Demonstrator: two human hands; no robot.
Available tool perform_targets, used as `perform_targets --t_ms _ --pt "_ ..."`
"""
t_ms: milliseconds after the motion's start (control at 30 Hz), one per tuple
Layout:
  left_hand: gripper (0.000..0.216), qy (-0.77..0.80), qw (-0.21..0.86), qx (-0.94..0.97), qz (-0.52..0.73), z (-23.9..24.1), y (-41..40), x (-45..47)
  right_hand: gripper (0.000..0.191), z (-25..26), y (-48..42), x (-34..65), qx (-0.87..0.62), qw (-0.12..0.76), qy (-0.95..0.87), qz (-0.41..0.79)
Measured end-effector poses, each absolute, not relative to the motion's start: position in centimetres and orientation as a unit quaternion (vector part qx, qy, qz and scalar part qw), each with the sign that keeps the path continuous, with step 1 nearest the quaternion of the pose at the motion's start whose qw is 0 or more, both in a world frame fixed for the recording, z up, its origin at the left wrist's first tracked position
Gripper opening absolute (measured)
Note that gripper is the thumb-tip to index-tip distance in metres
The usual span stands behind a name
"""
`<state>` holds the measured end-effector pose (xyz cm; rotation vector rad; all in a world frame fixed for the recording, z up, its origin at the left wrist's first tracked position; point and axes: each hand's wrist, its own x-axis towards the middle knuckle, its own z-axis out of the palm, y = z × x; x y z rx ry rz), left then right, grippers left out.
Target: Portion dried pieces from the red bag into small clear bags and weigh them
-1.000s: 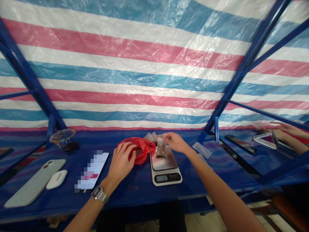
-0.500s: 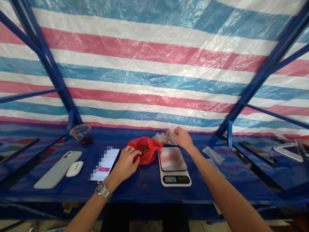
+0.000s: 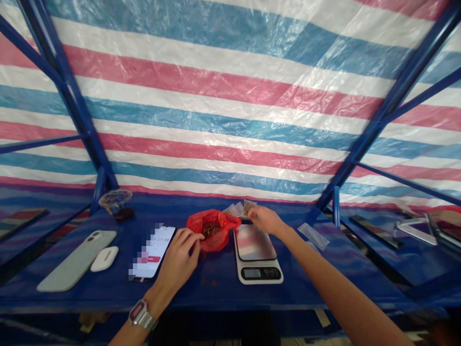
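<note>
My left hand [image 3: 180, 262] rests on the blue shelf with its fingers curled at the near edge of a red plastic bag [image 3: 213, 230] that holds small brown pieces. My right hand [image 3: 265, 219] reaches past the small white kitchen scale [image 3: 256, 254], its fingers pinched on a small clear packet at a pile of similar filled packets [image 3: 239, 209] behind the bag. The steel plate of the scale is bare.
On the blue shelf [image 3: 216, 288] lie a lit phone [image 3: 153, 252], a grey phone face down [image 3: 77, 259] and a white earbud case [image 3: 104, 258]. A glass dish [image 3: 115, 198] stands at the back left. An empty clear packet [image 3: 313, 235] lies right of the scale. Blue frame posts flank the bay.
The small packet that stood on the scale a second ago was lifted off by my right hand and carried back to the pile. My left hand slid from the bag's top to its near edge.
</note>
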<state>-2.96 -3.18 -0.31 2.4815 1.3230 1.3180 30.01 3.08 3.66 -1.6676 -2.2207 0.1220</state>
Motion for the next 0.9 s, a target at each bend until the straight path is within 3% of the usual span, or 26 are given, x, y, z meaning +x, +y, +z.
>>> perform_targets --t_ms 300,433,533,633,767,900 --pt "0.021 0.433 -0.048 0.795 0.422 0.3 -2.9 -5.2 0.028 6.0 1.8 37.3 -0.621 0.217 -0.747 0.097" --pt "0.021 0.43 -0.073 0.787 0.436 -0.3 -3.2 -6.6 0.01 5.7 -3.1 44.2 -0.678 0.149 -0.709 0.125" --pt "0.022 0.404 -0.071 0.79 0.456 -0.7 -4.0 -6.0 0.028 3.7 -6.7 47.1 -0.701 0.126 -0.688 0.143" --pt "0.027 0.359 -0.058 0.808 0.463 -0.5 -5.0 -3.7 0.034 1.4 -8.7 47.8 -0.714 0.134 -0.675 0.13" --pt "0.03 0.302 -0.026 0.827 0.474 0.0 -6.4 -0.1 0.018 0.5 -9.1 47.0 -0.718 0.123 -0.679 0.089" --pt "0.029 0.285 0.056 0.829 0.478 0.6 -7.7 2.4 0.009 2.8 -9.1 43.9 -0.696 0.137 -0.703 0.053"
